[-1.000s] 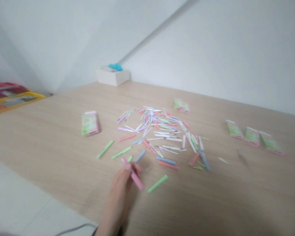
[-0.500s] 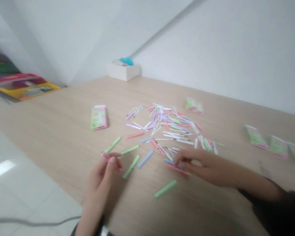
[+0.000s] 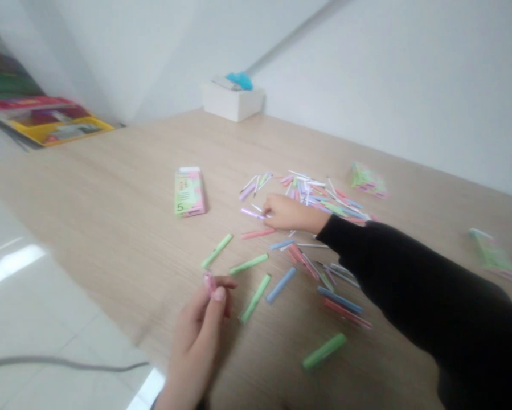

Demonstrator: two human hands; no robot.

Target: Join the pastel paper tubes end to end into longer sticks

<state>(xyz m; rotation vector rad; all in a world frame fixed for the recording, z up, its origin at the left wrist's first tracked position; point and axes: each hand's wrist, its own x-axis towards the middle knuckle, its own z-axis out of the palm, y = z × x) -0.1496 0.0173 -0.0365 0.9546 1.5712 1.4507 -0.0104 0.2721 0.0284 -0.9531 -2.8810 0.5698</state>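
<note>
My left hand (image 3: pixel 204 327) is closed around a small pink pen piece (image 3: pixel 209 281), whose end pokes out above the thumb. Close to it lie green pen tubes (image 3: pixel 248 263) and a blue tube (image 3: pixel 281 285). My right hand (image 3: pixel 283 213) reaches over the left side of a loose pile of pen parts (image 3: pixel 324 199), fingertips pinched at the table beside a lilac tube (image 3: pixel 251 213) and a thin white stick. What its fingers hold, if anything, is hidden. A red tube (image 3: pixel 258 233) lies just below that hand.
A green-and-pink carton (image 3: pixel 189 192) stands left of the pile; similar cartons lie at the back (image 3: pixel 368 180) and right (image 3: pixel 495 255). A white box (image 3: pixel 233 102) with a blue item sits by the wall. Another green tube (image 3: pixel 324 351) is near the front.
My right hand has moved away from the blue and red tubes at the front, up and left to the pile. My left hand still holds the pink piece. The view has shifted.
</note>
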